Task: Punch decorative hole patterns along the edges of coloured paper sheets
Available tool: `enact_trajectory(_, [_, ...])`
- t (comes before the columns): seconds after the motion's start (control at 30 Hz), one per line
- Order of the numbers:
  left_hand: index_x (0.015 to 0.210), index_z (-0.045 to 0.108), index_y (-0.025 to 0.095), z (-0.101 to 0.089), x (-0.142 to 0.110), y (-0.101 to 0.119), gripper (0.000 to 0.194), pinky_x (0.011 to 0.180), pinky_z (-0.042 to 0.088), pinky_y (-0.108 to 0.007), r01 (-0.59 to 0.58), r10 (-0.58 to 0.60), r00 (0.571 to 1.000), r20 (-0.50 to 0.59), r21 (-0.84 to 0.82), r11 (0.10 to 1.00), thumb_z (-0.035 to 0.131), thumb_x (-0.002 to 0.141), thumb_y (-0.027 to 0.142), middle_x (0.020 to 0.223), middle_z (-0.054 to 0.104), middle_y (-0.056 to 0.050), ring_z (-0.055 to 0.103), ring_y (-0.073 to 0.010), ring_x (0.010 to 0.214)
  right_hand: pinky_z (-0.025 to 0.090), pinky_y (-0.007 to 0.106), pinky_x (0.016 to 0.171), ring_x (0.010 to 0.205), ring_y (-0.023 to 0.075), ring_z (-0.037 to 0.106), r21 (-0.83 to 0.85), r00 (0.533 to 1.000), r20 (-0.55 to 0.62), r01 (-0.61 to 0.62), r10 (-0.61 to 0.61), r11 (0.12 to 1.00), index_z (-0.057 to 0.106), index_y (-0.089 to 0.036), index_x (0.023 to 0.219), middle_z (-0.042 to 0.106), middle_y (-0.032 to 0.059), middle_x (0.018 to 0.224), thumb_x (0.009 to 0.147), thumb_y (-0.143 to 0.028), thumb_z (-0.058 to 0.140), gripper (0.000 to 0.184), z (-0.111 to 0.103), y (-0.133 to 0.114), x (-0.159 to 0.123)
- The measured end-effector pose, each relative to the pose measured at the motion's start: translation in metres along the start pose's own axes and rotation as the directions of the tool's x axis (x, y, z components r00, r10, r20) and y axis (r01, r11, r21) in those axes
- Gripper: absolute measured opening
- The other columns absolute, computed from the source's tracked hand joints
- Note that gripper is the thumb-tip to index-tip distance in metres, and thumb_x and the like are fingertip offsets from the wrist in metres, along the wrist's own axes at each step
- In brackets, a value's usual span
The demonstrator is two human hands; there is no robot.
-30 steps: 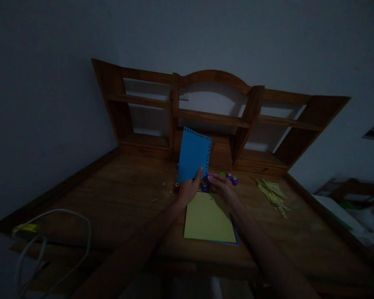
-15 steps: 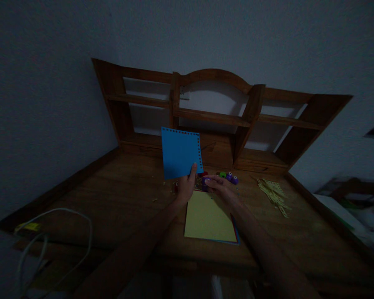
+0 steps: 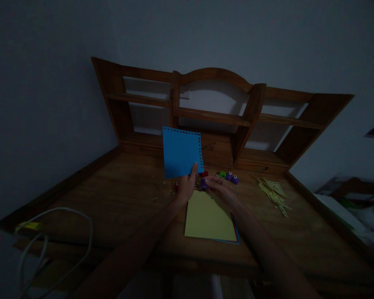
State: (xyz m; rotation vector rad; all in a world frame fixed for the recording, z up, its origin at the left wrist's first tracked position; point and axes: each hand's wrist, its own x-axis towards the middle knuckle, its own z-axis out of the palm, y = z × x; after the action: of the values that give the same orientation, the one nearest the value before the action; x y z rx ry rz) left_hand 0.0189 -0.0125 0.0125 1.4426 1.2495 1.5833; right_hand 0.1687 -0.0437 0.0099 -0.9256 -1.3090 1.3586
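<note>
A blue sheet of paper [image 3: 181, 151], with small holes punched along its top and right edges, is held up by my left hand [image 3: 188, 185], thumb in front. To its right, my right hand [image 3: 220, 185] is closed around a purple craft punch [image 3: 205, 183], just off the paper's lower right corner. Below both hands lies a stack of coloured paper with a yellow sheet [image 3: 210, 216] on top; red and blue edges show beneath it. Red punches [image 3: 205, 174] stand partly hidden behind my hands.
Right of my right hand stand a green punch [image 3: 222, 174] and purple punches [image 3: 234, 180]. Cut yellow paper strips [image 3: 274, 193] lie farther right. Tiny paper bits dot the wooden desk [image 3: 127, 187]. A wooden shelf [image 3: 212, 116] rises behind; a white cable [image 3: 89, 232] loops at left.
The blue sheet has turned and shifted left, now showing holes along its top and right edges. My right hand with the purple punch has come away from the sheet's edge.
</note>
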Motion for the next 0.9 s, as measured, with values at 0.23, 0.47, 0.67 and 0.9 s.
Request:
enact_trajectory(0.23, [0.071, 0.057, 0.020, 0.000, 0.000, -0.002, 0.046, 0.064, 0.045, -0.027, -0.001, 0.001, 1.000, 0.016, -0.007, 1.000, 0.042, 0.087, 0.061, 0.068, 0.064, -0.004, 0.061, -0.0171, 0.069, 0.041, 0.027, 0.064, 0.065, 0.0141, 0.053, -0.052, 0.999, 0.048, 0.017, -0.014, 0.999, 0.067, -0.019, 0.072, 0.063, 0.0028, 0.072, 0.079, -0.043, 0.068, 0.026, 0.004, -0.007, -0.001])
enact_trajectory(0.47, [0.071, 0.057, 0.022, 0.001, 0.001, -0.004, 0.043, 0.067, 0.047, -0.029, 0.032, -0.032, 0.999, 0.033, -0.004, 0.999, 0.043, 0.087, 0.059, 0.065, 0.063, -0.004, 0.062, -0.0188, 0.074, 0.045, 0.029, 0.059, 0.056, 0.0154, 0.057, -0.083, 0.990, -0.007, -0.142, 0.141, 0.986, 0.071, -0.016, 0.083, 0.071, 0.0111, 0.076, 0.081, -0.055, 0.060, 0.040, 0.007, -0.007, 0.000])
enact_trajectory(0.67, [0.073, 0.055, 0.022, 0.003, 0.000, -0.006, 0.039, 0.063, 0.045, -0.027, -0.017, 0.018, 1.000, 0.019, -0.070, 0.997, 0.046, 0.086, 0.057, 0.070, 0.063, -0.003, 0.058, -0.0156, 0.067, 0.046, 0.026, 0.052, 0.049, 0.0138, 0.057, -0.085, 0.974, -0.062, -0.224, 0.219, 0.971, 0.069, -0.014, 0.081, 0.072, 0.0124, 0.072, 0.084, -0.060, 0.054, 0.048, 0.003, 0.001, 0.004])
enact_trajectory(0.9, [0.066, 0.054, 0.022, 0.001, 0.000, 0.002, 0.041, 0.062, 0.045, -0.028, 0.020, -0.019, 1.000, 0.021, -0.064, 0.998, 0.048, 0.085, 0.057, 0.061, 0.060, -0.003, 0.060, -0.0181, 0.071, 0.043, 0.024, 0.044, 0.042, 0.0142, 0.055, -0.033, 0.945, -0.089, -0.318, 0.314, 0.948, 0.064, -0.014, 0.078, 0.070, 0.0124, 0.060, 0.086, -0.063, 0.046, 0.053, -0.007, 0.011, 0.008])
